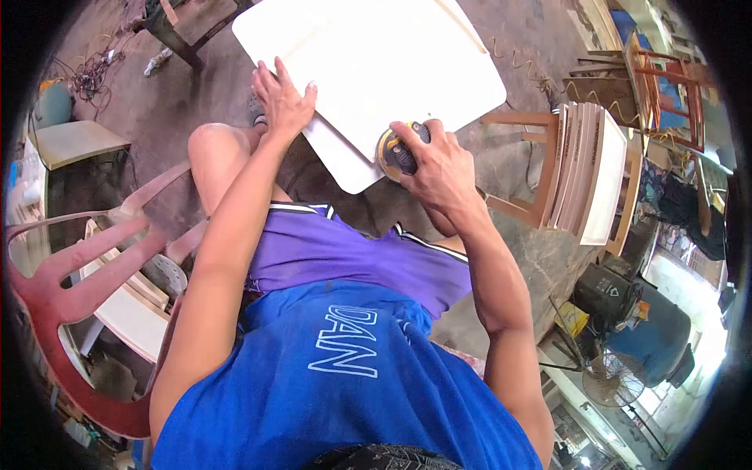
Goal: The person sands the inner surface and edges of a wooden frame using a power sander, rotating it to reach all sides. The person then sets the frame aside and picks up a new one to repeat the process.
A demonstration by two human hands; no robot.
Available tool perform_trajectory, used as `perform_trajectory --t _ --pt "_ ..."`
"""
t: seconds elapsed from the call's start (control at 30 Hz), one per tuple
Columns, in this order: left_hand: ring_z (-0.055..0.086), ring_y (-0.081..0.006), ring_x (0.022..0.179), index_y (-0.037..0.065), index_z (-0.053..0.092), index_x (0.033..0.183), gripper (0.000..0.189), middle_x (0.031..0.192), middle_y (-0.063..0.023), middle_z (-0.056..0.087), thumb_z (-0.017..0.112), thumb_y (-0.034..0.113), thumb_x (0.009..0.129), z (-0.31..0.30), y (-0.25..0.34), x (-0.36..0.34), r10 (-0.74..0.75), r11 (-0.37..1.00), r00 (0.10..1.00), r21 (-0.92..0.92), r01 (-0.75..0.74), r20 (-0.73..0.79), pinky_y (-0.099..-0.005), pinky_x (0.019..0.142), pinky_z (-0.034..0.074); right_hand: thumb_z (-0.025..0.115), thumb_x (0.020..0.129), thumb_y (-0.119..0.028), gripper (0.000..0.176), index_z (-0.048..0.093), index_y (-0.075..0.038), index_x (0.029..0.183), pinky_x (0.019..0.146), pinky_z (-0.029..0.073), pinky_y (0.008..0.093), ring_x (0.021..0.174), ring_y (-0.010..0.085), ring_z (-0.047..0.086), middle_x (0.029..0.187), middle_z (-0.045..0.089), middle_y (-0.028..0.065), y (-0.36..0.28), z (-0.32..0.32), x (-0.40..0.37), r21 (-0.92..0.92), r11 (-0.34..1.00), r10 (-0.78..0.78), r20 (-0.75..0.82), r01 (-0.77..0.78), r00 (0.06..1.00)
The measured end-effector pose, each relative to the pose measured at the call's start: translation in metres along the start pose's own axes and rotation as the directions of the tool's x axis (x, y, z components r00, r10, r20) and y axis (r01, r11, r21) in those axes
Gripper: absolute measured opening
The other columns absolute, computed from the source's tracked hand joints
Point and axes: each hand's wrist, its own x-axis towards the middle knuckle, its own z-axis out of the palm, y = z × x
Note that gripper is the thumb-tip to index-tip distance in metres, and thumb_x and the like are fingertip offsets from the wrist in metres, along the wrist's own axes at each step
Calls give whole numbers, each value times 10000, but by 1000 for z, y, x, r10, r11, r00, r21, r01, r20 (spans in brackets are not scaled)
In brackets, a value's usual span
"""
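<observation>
A white panel (384, 70) with rounded corners lies in front of my knees, on top of another white board (337, 160) whose lower corner sticks out. My left hand (283, 103) rests at the panel's left edge, fingers spread and thumb apart. In my right hand (440, 164) is a yellow and black orbital sander (398, 151), gripped from above with the fingers wrapped over its top. The sander sits at the near right edge of the panel, its round base overlapping the corner in this view.
On the right, several white-faced panels (583, 168) lean together on a wooden chair frame (521, 205). A red plastic chair (70, 290) stands at the left. A coiled yellow hose (521, 63) runs behind the panel, and tangled cords (92, 77) lie at the back left.
</observation>
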Motion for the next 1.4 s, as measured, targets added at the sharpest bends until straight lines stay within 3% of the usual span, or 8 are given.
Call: perform_trajectory --t 0.03,0.1,0.23,0.4,1.1,1.23,1.3,1.4 --pt "60 -579 1559 -23 147 1662 962 1670 -421 34 638 450 984 6 -1 -1 -14 998 998 68 10 64 -683 1256 121 768 904 -408 576 595 -313 1445 799 621 514 1032 426 698 1247 582 223 -4 0 4 -10 1000 -4 10 4 1000" --pt "35 -587 1563 -7 157 1666 936 1676 -418 -7 606 478 1004 13 -1 -3 -44 996 995 78 37 90 -687 1259 103 783 887 -401 592 593 -310 1440 787 625 513 1022 426 707 1235 593 225 -10 -1 9 -30 999 24 87 -21 996" --pt "32 -591 1561 6 180 1669 880 1680 -408 -12 580 456 1028 15 -4 -2 -36 999 997 40 33 73 -690 1257 103 775 884 -412 590 583 -314 1433 799 628 518 1033 436 710 1227 606 221 2 -8 29 -7 994 108 75 -108 991" --pt "22 -583 1567 21 183 1674 885 1692 -386 -14 580 479 1030 18 -4 -2 -36 999 998 41 34 51 -690 1258 101 758 900 -418 571 576 -307 1430 815 629 522 1045 448 711 1226 602 226 -12 -15 36 -99 995 19 186 -1 982" --pt "-15 -599 1564 19 177 1677 895 1690 -394 -31 574 494 1031 16 -1 -3 -50 998 993 40 46 107 -691 1259 106 708 945 -413 474 602 -296 1391 809 626 556 1056 479 701 1244 589 239 -18 -7 35 -54 996 73 177 -65 982" --pt "-13 -599 1564 15 172 1676 896 1690 -398 -39 571 495 1033 20 -2 -2 -40 999 995 37 36 90 -690 1259 101 712 929 -363 484 598 -297 1395 806 630 552 1047 477 712 1254 589 236 -18 -5 33 -89 996 36 147 -23 989" --pt "-22 -598 1565 13 160 1678 903 1690 -400 -44 570 496 1033 19 -1 -2 -45 999 994 32 42 98 -689 1261 91 712 926 -346 498 594 -301 1408 789 630 542 1040 469 713 1258 588 239 -21 -6 32 -105 995 27 234 -3 972" --pt "-23 -597 1567 12 145 1681 920 1695 -393 -35 572 500 1028 17 1 -4 -61 998 991 40 56 121 -676 1269 77 727 903 -308 532 592 -302 1417 789 634 534 1038 469 715 1254 594 242 -7 -7 40 -67 995 80 159 -70 984"
